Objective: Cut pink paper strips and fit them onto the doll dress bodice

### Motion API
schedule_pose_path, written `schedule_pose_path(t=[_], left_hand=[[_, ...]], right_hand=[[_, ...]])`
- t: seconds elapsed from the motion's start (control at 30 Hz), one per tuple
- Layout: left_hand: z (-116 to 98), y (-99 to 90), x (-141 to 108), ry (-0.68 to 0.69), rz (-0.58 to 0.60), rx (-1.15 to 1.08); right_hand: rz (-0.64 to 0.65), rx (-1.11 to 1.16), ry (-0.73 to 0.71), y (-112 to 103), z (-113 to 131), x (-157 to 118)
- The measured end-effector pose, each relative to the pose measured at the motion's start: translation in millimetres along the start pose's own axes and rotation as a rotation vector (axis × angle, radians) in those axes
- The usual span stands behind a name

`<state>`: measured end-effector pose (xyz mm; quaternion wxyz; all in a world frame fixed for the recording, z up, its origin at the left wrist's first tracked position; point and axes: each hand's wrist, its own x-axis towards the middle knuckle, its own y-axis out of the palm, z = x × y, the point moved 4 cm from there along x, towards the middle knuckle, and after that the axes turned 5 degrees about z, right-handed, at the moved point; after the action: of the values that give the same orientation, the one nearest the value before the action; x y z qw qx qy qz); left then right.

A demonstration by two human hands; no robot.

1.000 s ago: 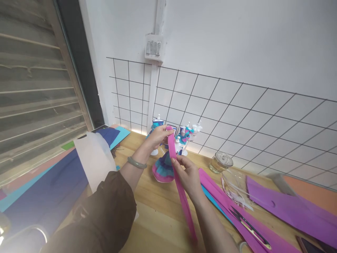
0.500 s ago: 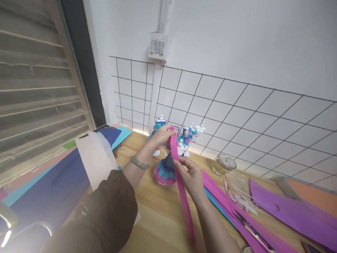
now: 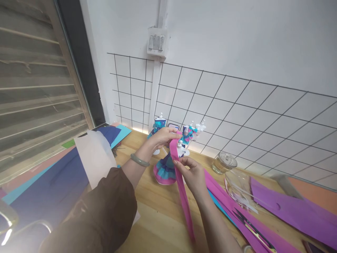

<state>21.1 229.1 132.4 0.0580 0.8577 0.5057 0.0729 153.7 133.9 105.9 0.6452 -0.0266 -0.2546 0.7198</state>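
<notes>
A long pink strip of crepe paper (image 3: 182, 196) runs between my hands, its loose end trailing down over the table. My left hand (image 3: 164, 137), with a bangle on its wrist, pinches the upper end. Lower down, my right hand (image 3: 191, 172) grips the same strip between thumb and fingers. Just behind the strip stands a small white dress form (image 3: 181, 150) wearing a ruffled skirt (image 3: 164, 171) in dark blue, light blue and pink. The strip and my right hand cover part of it.
Behind stand other dressed mini dress forms (image 3: 159, 123). To the right are a glass jar (image 3: 224, 163), pink paper (image 3: 223, 189), scissors (image 3: 254, 230) and purple paper (image 3: 289, 214). Large coloured sheets (image 3: 52, 186) cover the left side. A wire grid (image 3: 202, 91) lines the wall.
My left hand has shifted slightly right and down, folding the strip's upper end over toward the dress form. My right hand stays nearly in place. The camera view has shifted slightly.
</notes>
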Motion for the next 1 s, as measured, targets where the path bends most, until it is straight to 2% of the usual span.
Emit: schedule_pose_path(t=[0.2, 0.4, 0.57, 0.7, 0.77, 1.0], left_hand=[[8.4, 2.9, -0.1, -0.073, -0.056, 0.056], [23.4, 0.3, -1.0, -0.145, 0.018, 0.097], [24.4, -0.9, -1.9, -0.172, 0.051, 0.141], [21.5, 2.8, -1.6, -0.184, 0.1, 0.196], [21.0, 4.4, -1.2, -0.182, 0.121, 0.229], [26.3, 5.4, 0.6, -0.126, 0.204, 0.255]], right_hand=[[-0.019, 0.024, -0.024, 1.1, -4.4, 3.2], [-0.014, 0.042, -0.044, 0.5, -8.3, 4.8], [0.021, 0.153, -0.02, 1.4, -13.4, 7.9], [0.08, 0.41, 0.013, 2.5, -17.1, 13.0], [0.122, 0.461, 0.009, 1.7, -16.1, 15.6], [0.271, 0.31, -0.055, -3.3, -4.4, 19.0]])
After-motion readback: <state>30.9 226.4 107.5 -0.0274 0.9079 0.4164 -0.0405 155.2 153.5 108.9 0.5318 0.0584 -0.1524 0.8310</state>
